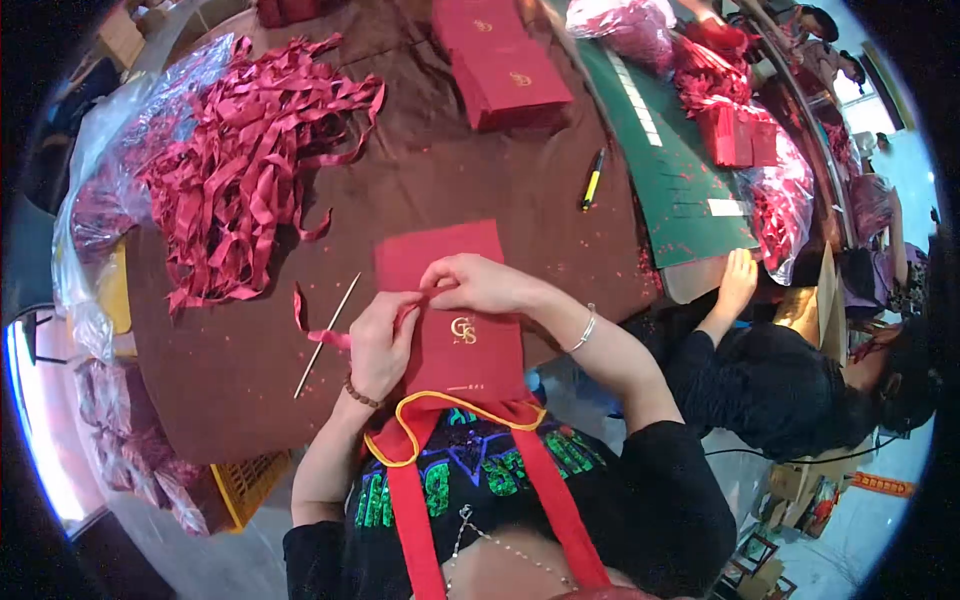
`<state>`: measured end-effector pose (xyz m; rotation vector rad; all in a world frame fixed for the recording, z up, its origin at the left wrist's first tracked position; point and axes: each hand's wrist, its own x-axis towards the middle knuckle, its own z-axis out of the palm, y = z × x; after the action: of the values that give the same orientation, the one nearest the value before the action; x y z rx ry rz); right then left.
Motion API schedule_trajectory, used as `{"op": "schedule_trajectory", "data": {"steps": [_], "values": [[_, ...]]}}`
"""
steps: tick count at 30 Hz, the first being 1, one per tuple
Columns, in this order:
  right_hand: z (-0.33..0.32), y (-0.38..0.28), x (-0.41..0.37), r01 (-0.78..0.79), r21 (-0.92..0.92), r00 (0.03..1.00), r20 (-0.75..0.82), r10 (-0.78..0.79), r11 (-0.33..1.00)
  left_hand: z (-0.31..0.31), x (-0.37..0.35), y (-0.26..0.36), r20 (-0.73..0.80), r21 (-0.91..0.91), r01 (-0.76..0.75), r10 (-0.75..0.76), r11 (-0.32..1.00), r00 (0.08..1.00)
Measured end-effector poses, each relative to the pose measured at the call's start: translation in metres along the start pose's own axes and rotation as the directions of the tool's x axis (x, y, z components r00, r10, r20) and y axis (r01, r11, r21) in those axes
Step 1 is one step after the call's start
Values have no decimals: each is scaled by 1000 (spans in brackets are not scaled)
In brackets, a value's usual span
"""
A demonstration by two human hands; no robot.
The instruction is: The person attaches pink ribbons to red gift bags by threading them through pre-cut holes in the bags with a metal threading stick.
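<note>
A flat red pouch (465,350) with gold lettering lies in front of me at the table's near edge, its plain upper part (440,250) spread beyond my hands. My left hand (383,335) is closed at its left side, with a red ribbon (325,336) trailing out to the left. Fingers pinched together, my right hand (470,283) meets the left at the pouch's middle; both seem to hold the ribbon, though the fingertips hide most of it. A thin pale stick (328,335) lies left of my left hand, crossing the ribbon.
A heap of red ribbons (240,170) covers the left of the brown table (430,180). Stacked red pouches (510,80) stand at the back. A yellow-black pen (593,182) lies near a green mat (640,180). A co-worker's hand (738,280) rests at the mat's near right.
</note>
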<state>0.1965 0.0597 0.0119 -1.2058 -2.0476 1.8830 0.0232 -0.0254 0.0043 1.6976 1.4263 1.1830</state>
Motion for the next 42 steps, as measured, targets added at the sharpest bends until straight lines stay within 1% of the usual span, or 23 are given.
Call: {"op": "schedule_trajectory", "data": {"steps": [2, 4, 5, 6, 7, 8, 9, 10, 11, 12, 14, 16, 18, 20, 24, 26, 29, 32, 33, 34, 38, 41, 42], "values": [[0, 3, 2, 34, -20, 999, 2, -34, 999, -7, 1, 0, 87, 104, -14, 5, 994, 996], [2, 7, 3, 61, 5, 998, -20, -61, 998, -7, 3, -1, 74, 111, -6, -2, 994, 997], [0, 7, 2, 68, -39, 998, -15, -68, 997, -7, 5, -2, 57, 105, -65, 60, 992, 997], [-1, 5, 3, 50, 11, 999, 11, -50, 999, -7, 3, -4, 48, 103, -110, 106, 988, 993], [-5, -9, -3, 32, -51, 999, 15, -31, 998, -8, 3, -5, 45, 122, -97, 92, 988, 995], [-6, -7, -3, 16, -7, 1000, 10, -16, 1000, -10, 3, -5, 38, 142, -77, 73, 987, 997], [-5, -10, -4, 61, -53, 998, 7, -61, 997, -11, 4, -6, 41, 142, -41, 36, 989, 999], [-4, -5, -2, 25, -44, 1000, -4, -25, 999, -14, 4, -6, 49, 142, -8, 1, 990, 999], [-2, -7, -4, -10, 55, 1000, 9, 10, 998, -16, 2, -5, 55, 162, 33, -42, 986, 998], [-3, -7, -4, 16, 40, 1000, 22, -16, 999, -16, 3, -5, 50, 161, 28, -37, 987, 998], [-4, -11, -6, -51, 110, 998, 46, 47, 993, -15, 1, -6, 47, 156, 32, -39, 987, 998], [-7, -8, -5, -60, 135, 996, 67, 51, 989, -14, 2, -8, 8, 156, -22, 21, 987, 1000], [-9, -9, -5, -64, 160, 995, 83, 51, 985, -13, 3, -6, 7, 156, -19, 18, 988, 1000], [-9, -12, -6, -84, 174, 993, 92, 69, 981, -12, 3, -5, 31, 245, -53, 47, 968, 998], [-8, -8, -4, -80, 216, 989, 135, 52, 973, -6, 3, -5, 54, 265, -80, 68, 961, 996], [-4, -7, -4, -24, 203, 995, 98, 4, 979, -5, 6, -3, 44, 286, -102, 93, 953, 995], [-4, -5, -3, -37, 146, 995, 92, 24, 989, -7, 8, -2, 81, 288, -61, 40, 956, 996], [-3, -6, -3, -72, 126, 994, 90, 61, 989, -8, 10, 1, 121, 333, -89, 51, 939, 991], [-2, -7, -3, -56, 70, 996, 66, 52, 996, -9, 11, 1, 121, 296, -62, 27, 953, 992], [-2, -8, -4, -59, 64, 997, 62, 55, 996, -10, 13, 1, 119, 290, -66, 32, 955, 992], [1, -13, -9, -3, 8, 1000, 2, 3, 1000, -13, 16, 1, 147, 219, 5, -38, 976, 988], [5, -19, -12, -17, 31, 1000, 6, 17, 999, -18, 15, 3, 158, 212, -8, -26, 977, 987], [5, -21, -14, -38, 68, 999, 6, 37, 997, -19, 15, 3, 170, 265, -82, 37, 961, 985]]}}
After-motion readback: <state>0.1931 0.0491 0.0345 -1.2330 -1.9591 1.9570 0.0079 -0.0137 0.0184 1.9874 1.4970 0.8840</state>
